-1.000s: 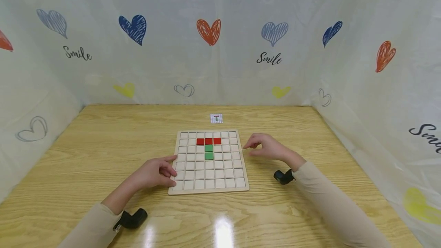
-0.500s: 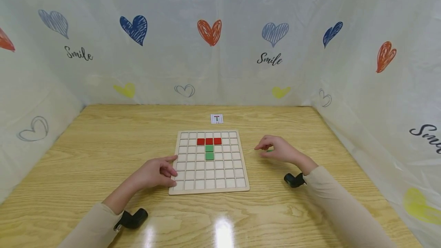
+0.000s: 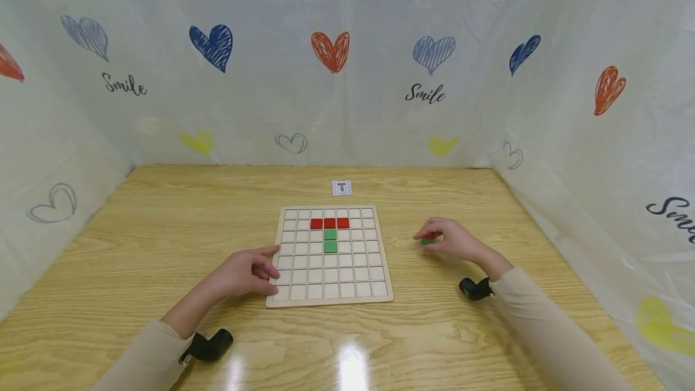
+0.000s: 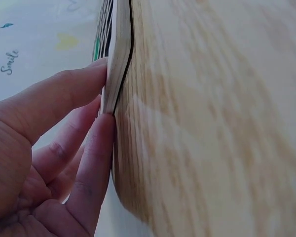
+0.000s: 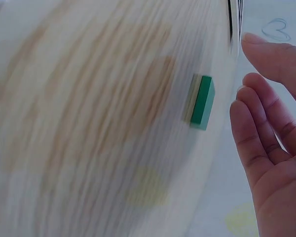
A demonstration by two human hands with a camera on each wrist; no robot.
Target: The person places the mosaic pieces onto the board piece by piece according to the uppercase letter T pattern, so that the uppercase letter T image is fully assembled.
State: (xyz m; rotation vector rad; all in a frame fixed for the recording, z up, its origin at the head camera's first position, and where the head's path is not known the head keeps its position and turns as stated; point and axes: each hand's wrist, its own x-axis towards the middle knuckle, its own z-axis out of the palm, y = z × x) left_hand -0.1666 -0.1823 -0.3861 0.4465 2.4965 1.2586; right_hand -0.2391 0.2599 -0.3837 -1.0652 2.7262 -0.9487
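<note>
In the head view a square wooden grid board [image 3: 300,302] lies on the table, with three red tiles [image 3: 329,223] in a row and two green tiles [image 3: 330,240] below the middle one. My left hand [image 3: 244,273] touches the board's left edge with extended fingers [image 4: 91,148]; the left wrist view has its fingertips right at the rim. Right of the board, my right hand [image 3: 446,239] is over a loose green tile [image 5: 203,102]. The right wrist view shows this tile flat on the table, apart from the loosely bent fingers [image 5: 246,128].
Behind the board lies a small pattern card [image 3: 342,187] with a red and green T. The wooden table [image 3: 190,210] is bordered by a white curtain [image 3: 369,119] printed with hearts. Black wrist cameras [image 3: 212,344] are on both arms.
My right hand has moved right, away from the board, to the loose green tile, which has come into view under its fingers. The left hand stays at the board's edge.
</note>
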